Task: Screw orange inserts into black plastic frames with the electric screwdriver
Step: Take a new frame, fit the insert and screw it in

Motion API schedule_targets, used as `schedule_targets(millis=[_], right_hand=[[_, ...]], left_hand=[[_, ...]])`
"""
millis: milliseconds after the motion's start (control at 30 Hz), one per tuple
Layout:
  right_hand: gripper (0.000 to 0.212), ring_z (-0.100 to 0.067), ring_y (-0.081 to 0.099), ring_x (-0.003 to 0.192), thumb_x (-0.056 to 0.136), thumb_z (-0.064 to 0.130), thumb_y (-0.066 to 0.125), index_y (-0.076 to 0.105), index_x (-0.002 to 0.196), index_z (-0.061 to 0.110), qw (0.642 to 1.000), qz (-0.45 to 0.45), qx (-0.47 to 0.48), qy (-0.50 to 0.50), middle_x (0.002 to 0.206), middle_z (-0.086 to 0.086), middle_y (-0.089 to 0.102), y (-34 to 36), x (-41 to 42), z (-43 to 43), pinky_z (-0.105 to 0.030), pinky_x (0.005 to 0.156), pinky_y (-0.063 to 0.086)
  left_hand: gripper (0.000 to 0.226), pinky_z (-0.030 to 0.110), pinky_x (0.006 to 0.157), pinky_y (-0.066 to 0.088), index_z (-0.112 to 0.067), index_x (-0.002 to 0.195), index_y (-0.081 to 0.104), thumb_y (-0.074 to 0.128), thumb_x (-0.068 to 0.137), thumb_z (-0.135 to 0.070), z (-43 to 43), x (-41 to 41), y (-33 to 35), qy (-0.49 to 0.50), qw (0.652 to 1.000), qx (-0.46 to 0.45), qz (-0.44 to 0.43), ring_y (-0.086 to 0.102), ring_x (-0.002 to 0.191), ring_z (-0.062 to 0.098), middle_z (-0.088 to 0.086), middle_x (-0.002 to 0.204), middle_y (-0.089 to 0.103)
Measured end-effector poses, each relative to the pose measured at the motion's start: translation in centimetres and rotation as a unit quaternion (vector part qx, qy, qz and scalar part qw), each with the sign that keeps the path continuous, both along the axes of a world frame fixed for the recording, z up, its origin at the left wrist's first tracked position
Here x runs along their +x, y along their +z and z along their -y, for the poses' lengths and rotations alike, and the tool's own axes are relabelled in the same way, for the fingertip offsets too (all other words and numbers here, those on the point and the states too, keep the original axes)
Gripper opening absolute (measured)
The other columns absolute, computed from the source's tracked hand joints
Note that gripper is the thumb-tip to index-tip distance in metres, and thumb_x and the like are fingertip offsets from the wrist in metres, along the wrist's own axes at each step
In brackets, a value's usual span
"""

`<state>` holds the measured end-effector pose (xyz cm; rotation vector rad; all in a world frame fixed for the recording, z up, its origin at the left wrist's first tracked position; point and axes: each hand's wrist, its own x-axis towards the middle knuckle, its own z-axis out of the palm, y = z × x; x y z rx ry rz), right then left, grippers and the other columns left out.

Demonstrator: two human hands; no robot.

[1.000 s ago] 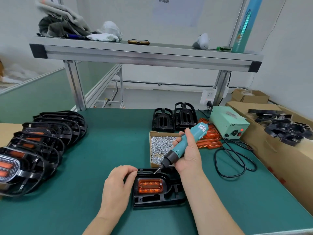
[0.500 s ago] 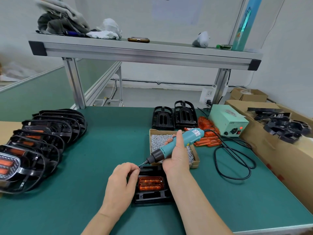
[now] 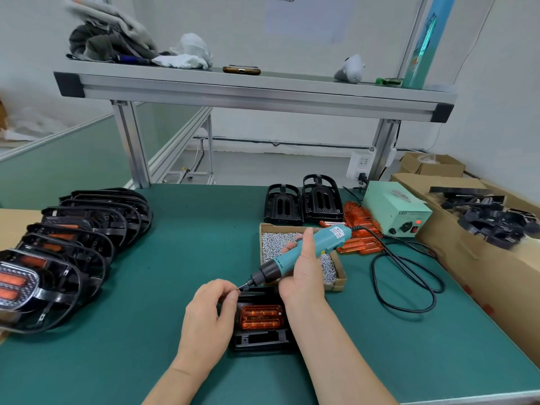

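A black plastic frame [image 3: 257,340] lies on the green table in front of me with an orange insert [image 3: 261,317] seated in it. My right hand [image 3: 304,273] grips the teal electric screwdriver [image 3: 304,249], tilted low with its bit pointing left. My left hand [image 3: 210,314] rests over the frame's left side, and its thumb and forefinger pinch something small at the bit's tip; the pinched piece is too small to make out. A cardboard box of silver screws [image 3: 273,244] sits just behind the frame.
Finished frames [image 3: 67,247] overlap in a row at the left. Two black frames [image 3: 304,201] stand at the back, loose orange inserts [image 3: 361,229] beside them. A pale green power unit [image 3: 394,211] and its looped cable [image 3: 406,279] lie right. Cardboard boxes [image 3: 479,258] of black parts border the right edge.
The screwdriver has swung down from pointing at the frame's top edge to pointing left at my left fingers. My left hand has lifted its fingertips to meet the bit.
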<state>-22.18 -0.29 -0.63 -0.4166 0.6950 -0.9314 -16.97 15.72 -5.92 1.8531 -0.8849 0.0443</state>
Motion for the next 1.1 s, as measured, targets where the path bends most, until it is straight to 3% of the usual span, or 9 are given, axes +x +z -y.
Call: schedule_targets(millis=[200, 467, 600, 900, 1100], right_hand=[[0.03, -0.005, 0.06, 0.051, 0.092, 0.042, 0.072, 0.058, 0.106, 0.019, 1.0, -0.009, -0.001, -0.006, 0.061, 0.006, 0.061, -0.1, -0.3, 0.3, -0.022, 0.049, 0.051], [0.026, -0.002, 0.06, 0.049, 0.092, 0.042, 0.071, 0.058, 0.093, 0.02, 1.0, -0.023, -0.012, -0.001, 0.057, 0.01, 0.061, -0.1, -0.2, -0.1, -0.026, 0.054, 0.051], [0.027, -0.002, 0.061, 0.048, 0.092, 0.042, 0.072, 0.058, 0.096, 0.019, 1.0, -0.018, -0.011, 0.0, 0.056, 0.009, 0.062, -0.2, -0.2, -0.2, -0.022, 0.047, 0.051], [0.028, -0.003, 0.061, 0.048, 0.092, 0.042, 0.072, 0.06, 0.103, 0.02, 1.0, -0.027, -0.005, -0.009, 0.057, 0.008, 0.062, 0.1, -0.1, -0.4, -0.021, 0.048, 0.052], [0.024, -0.004, 0.059, 0.049, 0.094, 0.041, 0.069, 0.057, 0.098, 0.02, 0.998, -0.048, -0.029, -0.016, 0.057, 0.008, 0.06, 0.2, 0.0, -0.8, -0.023, 0.05, 0.05]], left_hand=[[0.029, 0.027, 0.073, 0.044, -0.032, 0.078, 0.058, 0.063, 0.093, -0.009, 0.0, 0.0, 0.0, 0.003, 1.0, -0.005, -0.012, 0.059, 0.082, 0.011, -0.014, 0.08, 0.064], [0.027, 0.023, 0.072, 0.044, -0.031, 0.078, 0.06, 0.062, 0.093, -0.009, 0.0, 0.0, 0.2, 0.009, 0.999, -0.01, -0.032, 0.06, 0.083, 0.01, -0.016, 0.082, 0.065], [0.026, 0.022, 0.073, 0.046, -0.03, 0.078, 0.061, 0.062, 0.094, -0.009, 0.0, -0.1, 0.3, 0.006, 0.999, -0.014, -0.044, 0.061, 0.083, 0.011, -0.015, 0.082, 0.066], [0.027, 0.018, 0.071, 0.048, -0.03, 0.08, 0.065, 0.067, 0.09, -0.006, 0.0, 0.0, 0.3, -0.007, 0.996, -0.025, -0.087, 0.063, 0.081, 0.009, -0.014, 0.082, 0.069], [0.027, 0.014, 0.071, 0.045, -0.03, 0.077, 0.065, 0.069, 0.088, -0.006, -0.1, 0.0, 0.2, 0.01, 0.998, -0.022, -0.058, 0.063, 0.079, 0.009, -0.014, 0.079, 0.068]])
